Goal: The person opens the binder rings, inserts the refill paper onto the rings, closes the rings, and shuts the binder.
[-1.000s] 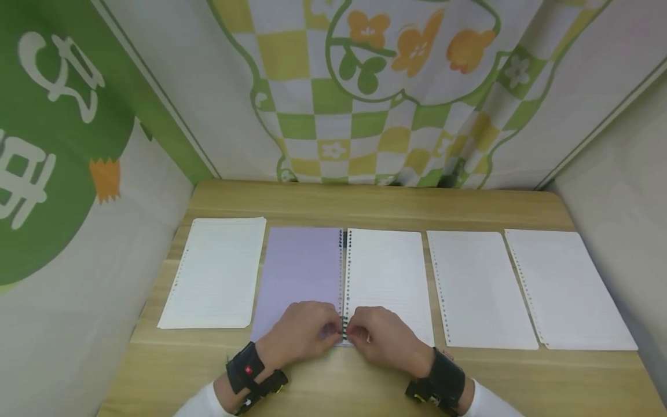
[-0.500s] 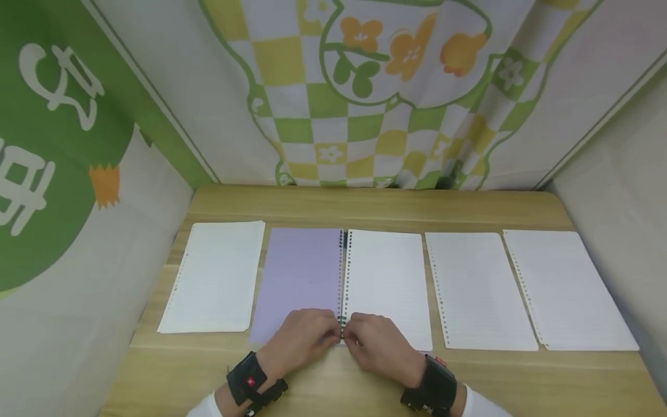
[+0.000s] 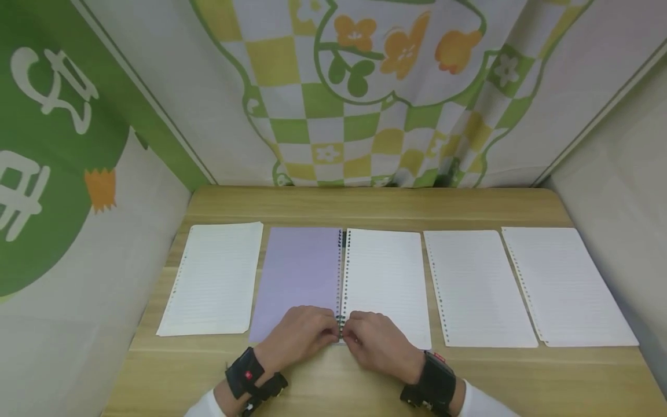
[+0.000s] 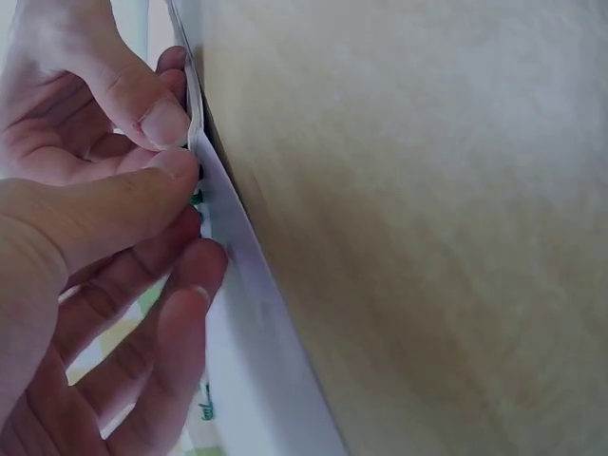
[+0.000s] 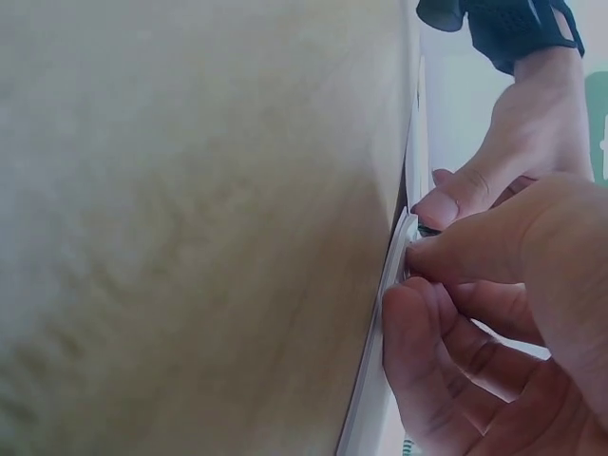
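An open loose-leaf notebook lies flat in the head view, a lilac cover point(image 3: 300, 266) on its left and white lined sheets point(image 3: 388, 272) with punched holes on its right. Dark binder rings point(image 3: 340, 318) show at the near end of the spine. My left hand point(image 3: 302, 333) pinches the rings there from the left, thumb and fingertips curled. Facing it, my right hand point(image 3: 381, 340) pinches them from the right, by the sheets' inner edge. Both wrist views show the thumbs almost touching over the spine; the fingertips hide most of the rings they hold.
One stack of punched lined paper point(image 3: 211, 278) lies left of the notebook. Two more, a nearer stack point(image 3: 479, 289) and a farther stack point(image 3: 568, 286), lie to its right. Beyond the wooden table point(image 3: 375, 202) hangs a checked curtain point(image 3: 359, 133).
Both hands have drawn slightly closer together at the near rings, and their thumb-to-finger gaps have closed. The notebook and paper stacks keep their places; the head view has shifted a little.
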A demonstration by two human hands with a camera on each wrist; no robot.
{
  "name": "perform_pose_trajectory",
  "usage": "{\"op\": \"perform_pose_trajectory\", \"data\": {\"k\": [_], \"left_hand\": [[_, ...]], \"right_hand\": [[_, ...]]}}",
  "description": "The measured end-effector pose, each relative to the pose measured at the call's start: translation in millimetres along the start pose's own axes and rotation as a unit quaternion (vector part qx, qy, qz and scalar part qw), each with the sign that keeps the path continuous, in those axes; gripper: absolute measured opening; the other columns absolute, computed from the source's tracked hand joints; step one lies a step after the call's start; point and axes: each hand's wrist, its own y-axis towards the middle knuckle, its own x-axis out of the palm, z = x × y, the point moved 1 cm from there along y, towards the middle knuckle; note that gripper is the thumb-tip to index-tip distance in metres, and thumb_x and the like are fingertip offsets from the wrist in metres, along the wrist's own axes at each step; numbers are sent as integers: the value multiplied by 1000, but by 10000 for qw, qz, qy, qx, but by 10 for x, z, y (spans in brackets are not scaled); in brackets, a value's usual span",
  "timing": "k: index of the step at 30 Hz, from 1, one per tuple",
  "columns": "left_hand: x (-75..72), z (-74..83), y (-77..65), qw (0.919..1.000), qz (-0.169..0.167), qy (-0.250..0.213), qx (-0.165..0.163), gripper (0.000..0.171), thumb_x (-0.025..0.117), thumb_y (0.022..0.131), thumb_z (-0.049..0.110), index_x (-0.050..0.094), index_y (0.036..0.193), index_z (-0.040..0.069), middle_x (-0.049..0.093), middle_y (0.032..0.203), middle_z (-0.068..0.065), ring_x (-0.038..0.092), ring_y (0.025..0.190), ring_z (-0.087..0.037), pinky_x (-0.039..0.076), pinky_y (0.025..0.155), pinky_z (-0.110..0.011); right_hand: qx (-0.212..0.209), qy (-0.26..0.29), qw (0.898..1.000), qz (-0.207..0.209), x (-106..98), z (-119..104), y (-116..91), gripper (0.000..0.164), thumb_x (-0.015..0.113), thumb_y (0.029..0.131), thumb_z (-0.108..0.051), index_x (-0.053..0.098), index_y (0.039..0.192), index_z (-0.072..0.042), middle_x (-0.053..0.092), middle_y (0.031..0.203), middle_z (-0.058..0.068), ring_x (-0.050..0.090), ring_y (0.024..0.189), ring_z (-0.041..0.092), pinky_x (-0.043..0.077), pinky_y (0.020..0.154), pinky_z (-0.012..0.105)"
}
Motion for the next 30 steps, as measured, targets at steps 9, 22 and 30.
{"op": "perform_pose_trajectory", "data": {"k": [9,22,30], "left_hand": [[10,-39,5,9998,-34,-159,75,3,83,92,26,82,89,26,75,88,18,62,77,3,52,72,-21],[54,37,-10,9999,108,17,-112,5,87,89,29,84,91,26,75,86,17,60,74,5,49,67,-18],[13,-26,18,9983,52,-518,-262,8,85,90,36,82,90,29,73,83,21,58,74,7,50,70,-20]], "right_hand": [[75,206,9997,-140,-21,16,24,6,80,89,-11,79,88,-17,68,80,-11,53,67,-5,43,60,13],[65,72,9998,-148,6,-38,74,9,78,84,-11,75,81,-18,62,74,-12,45,61,-5,36,53,12],[111,350,9993,43,2,-16,75,13,79,79,-10,72,78,-22,58,69,-11,43,61,-3,35,54,14]]}}
